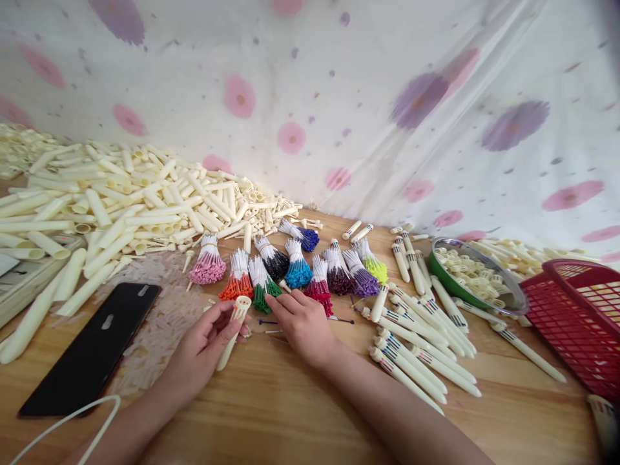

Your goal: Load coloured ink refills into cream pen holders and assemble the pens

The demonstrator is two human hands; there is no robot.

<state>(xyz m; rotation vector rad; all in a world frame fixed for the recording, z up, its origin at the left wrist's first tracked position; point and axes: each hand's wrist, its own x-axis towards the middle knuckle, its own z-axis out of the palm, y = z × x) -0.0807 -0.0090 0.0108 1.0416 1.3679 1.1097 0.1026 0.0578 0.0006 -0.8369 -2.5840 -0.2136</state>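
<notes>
My left hand (206, 339) is closed around a cream pen barrel (233, 332), tilted, its round end with small coloured slots facing up. My right hand (303, 326) reaches to the green-tipped bundle of pen refills (261, 281). Its fingers lie together at the green ends, and the thumb and whatever the fingertips pinch are hidden. Around that bundle stand others: pink (208, 261), orange (236, 274), black (271, 256), light blue (297, 265), dark blue (305, 237), red (320, 284), dark maroon (338, 271), purple (361, 274) and yellow (372, 261). A few loose refills (341, 319) lie near my right hand.
A large heap of cream barrels (121, 194) fills the left back. Left of my hands lie a black phone (92, 349), a white cable (92, 407) and clear small tubes (155, 323). On the right are filled pens (416, 361), a green bowl (475, 274) and a red basket (576, 323).
</notes>
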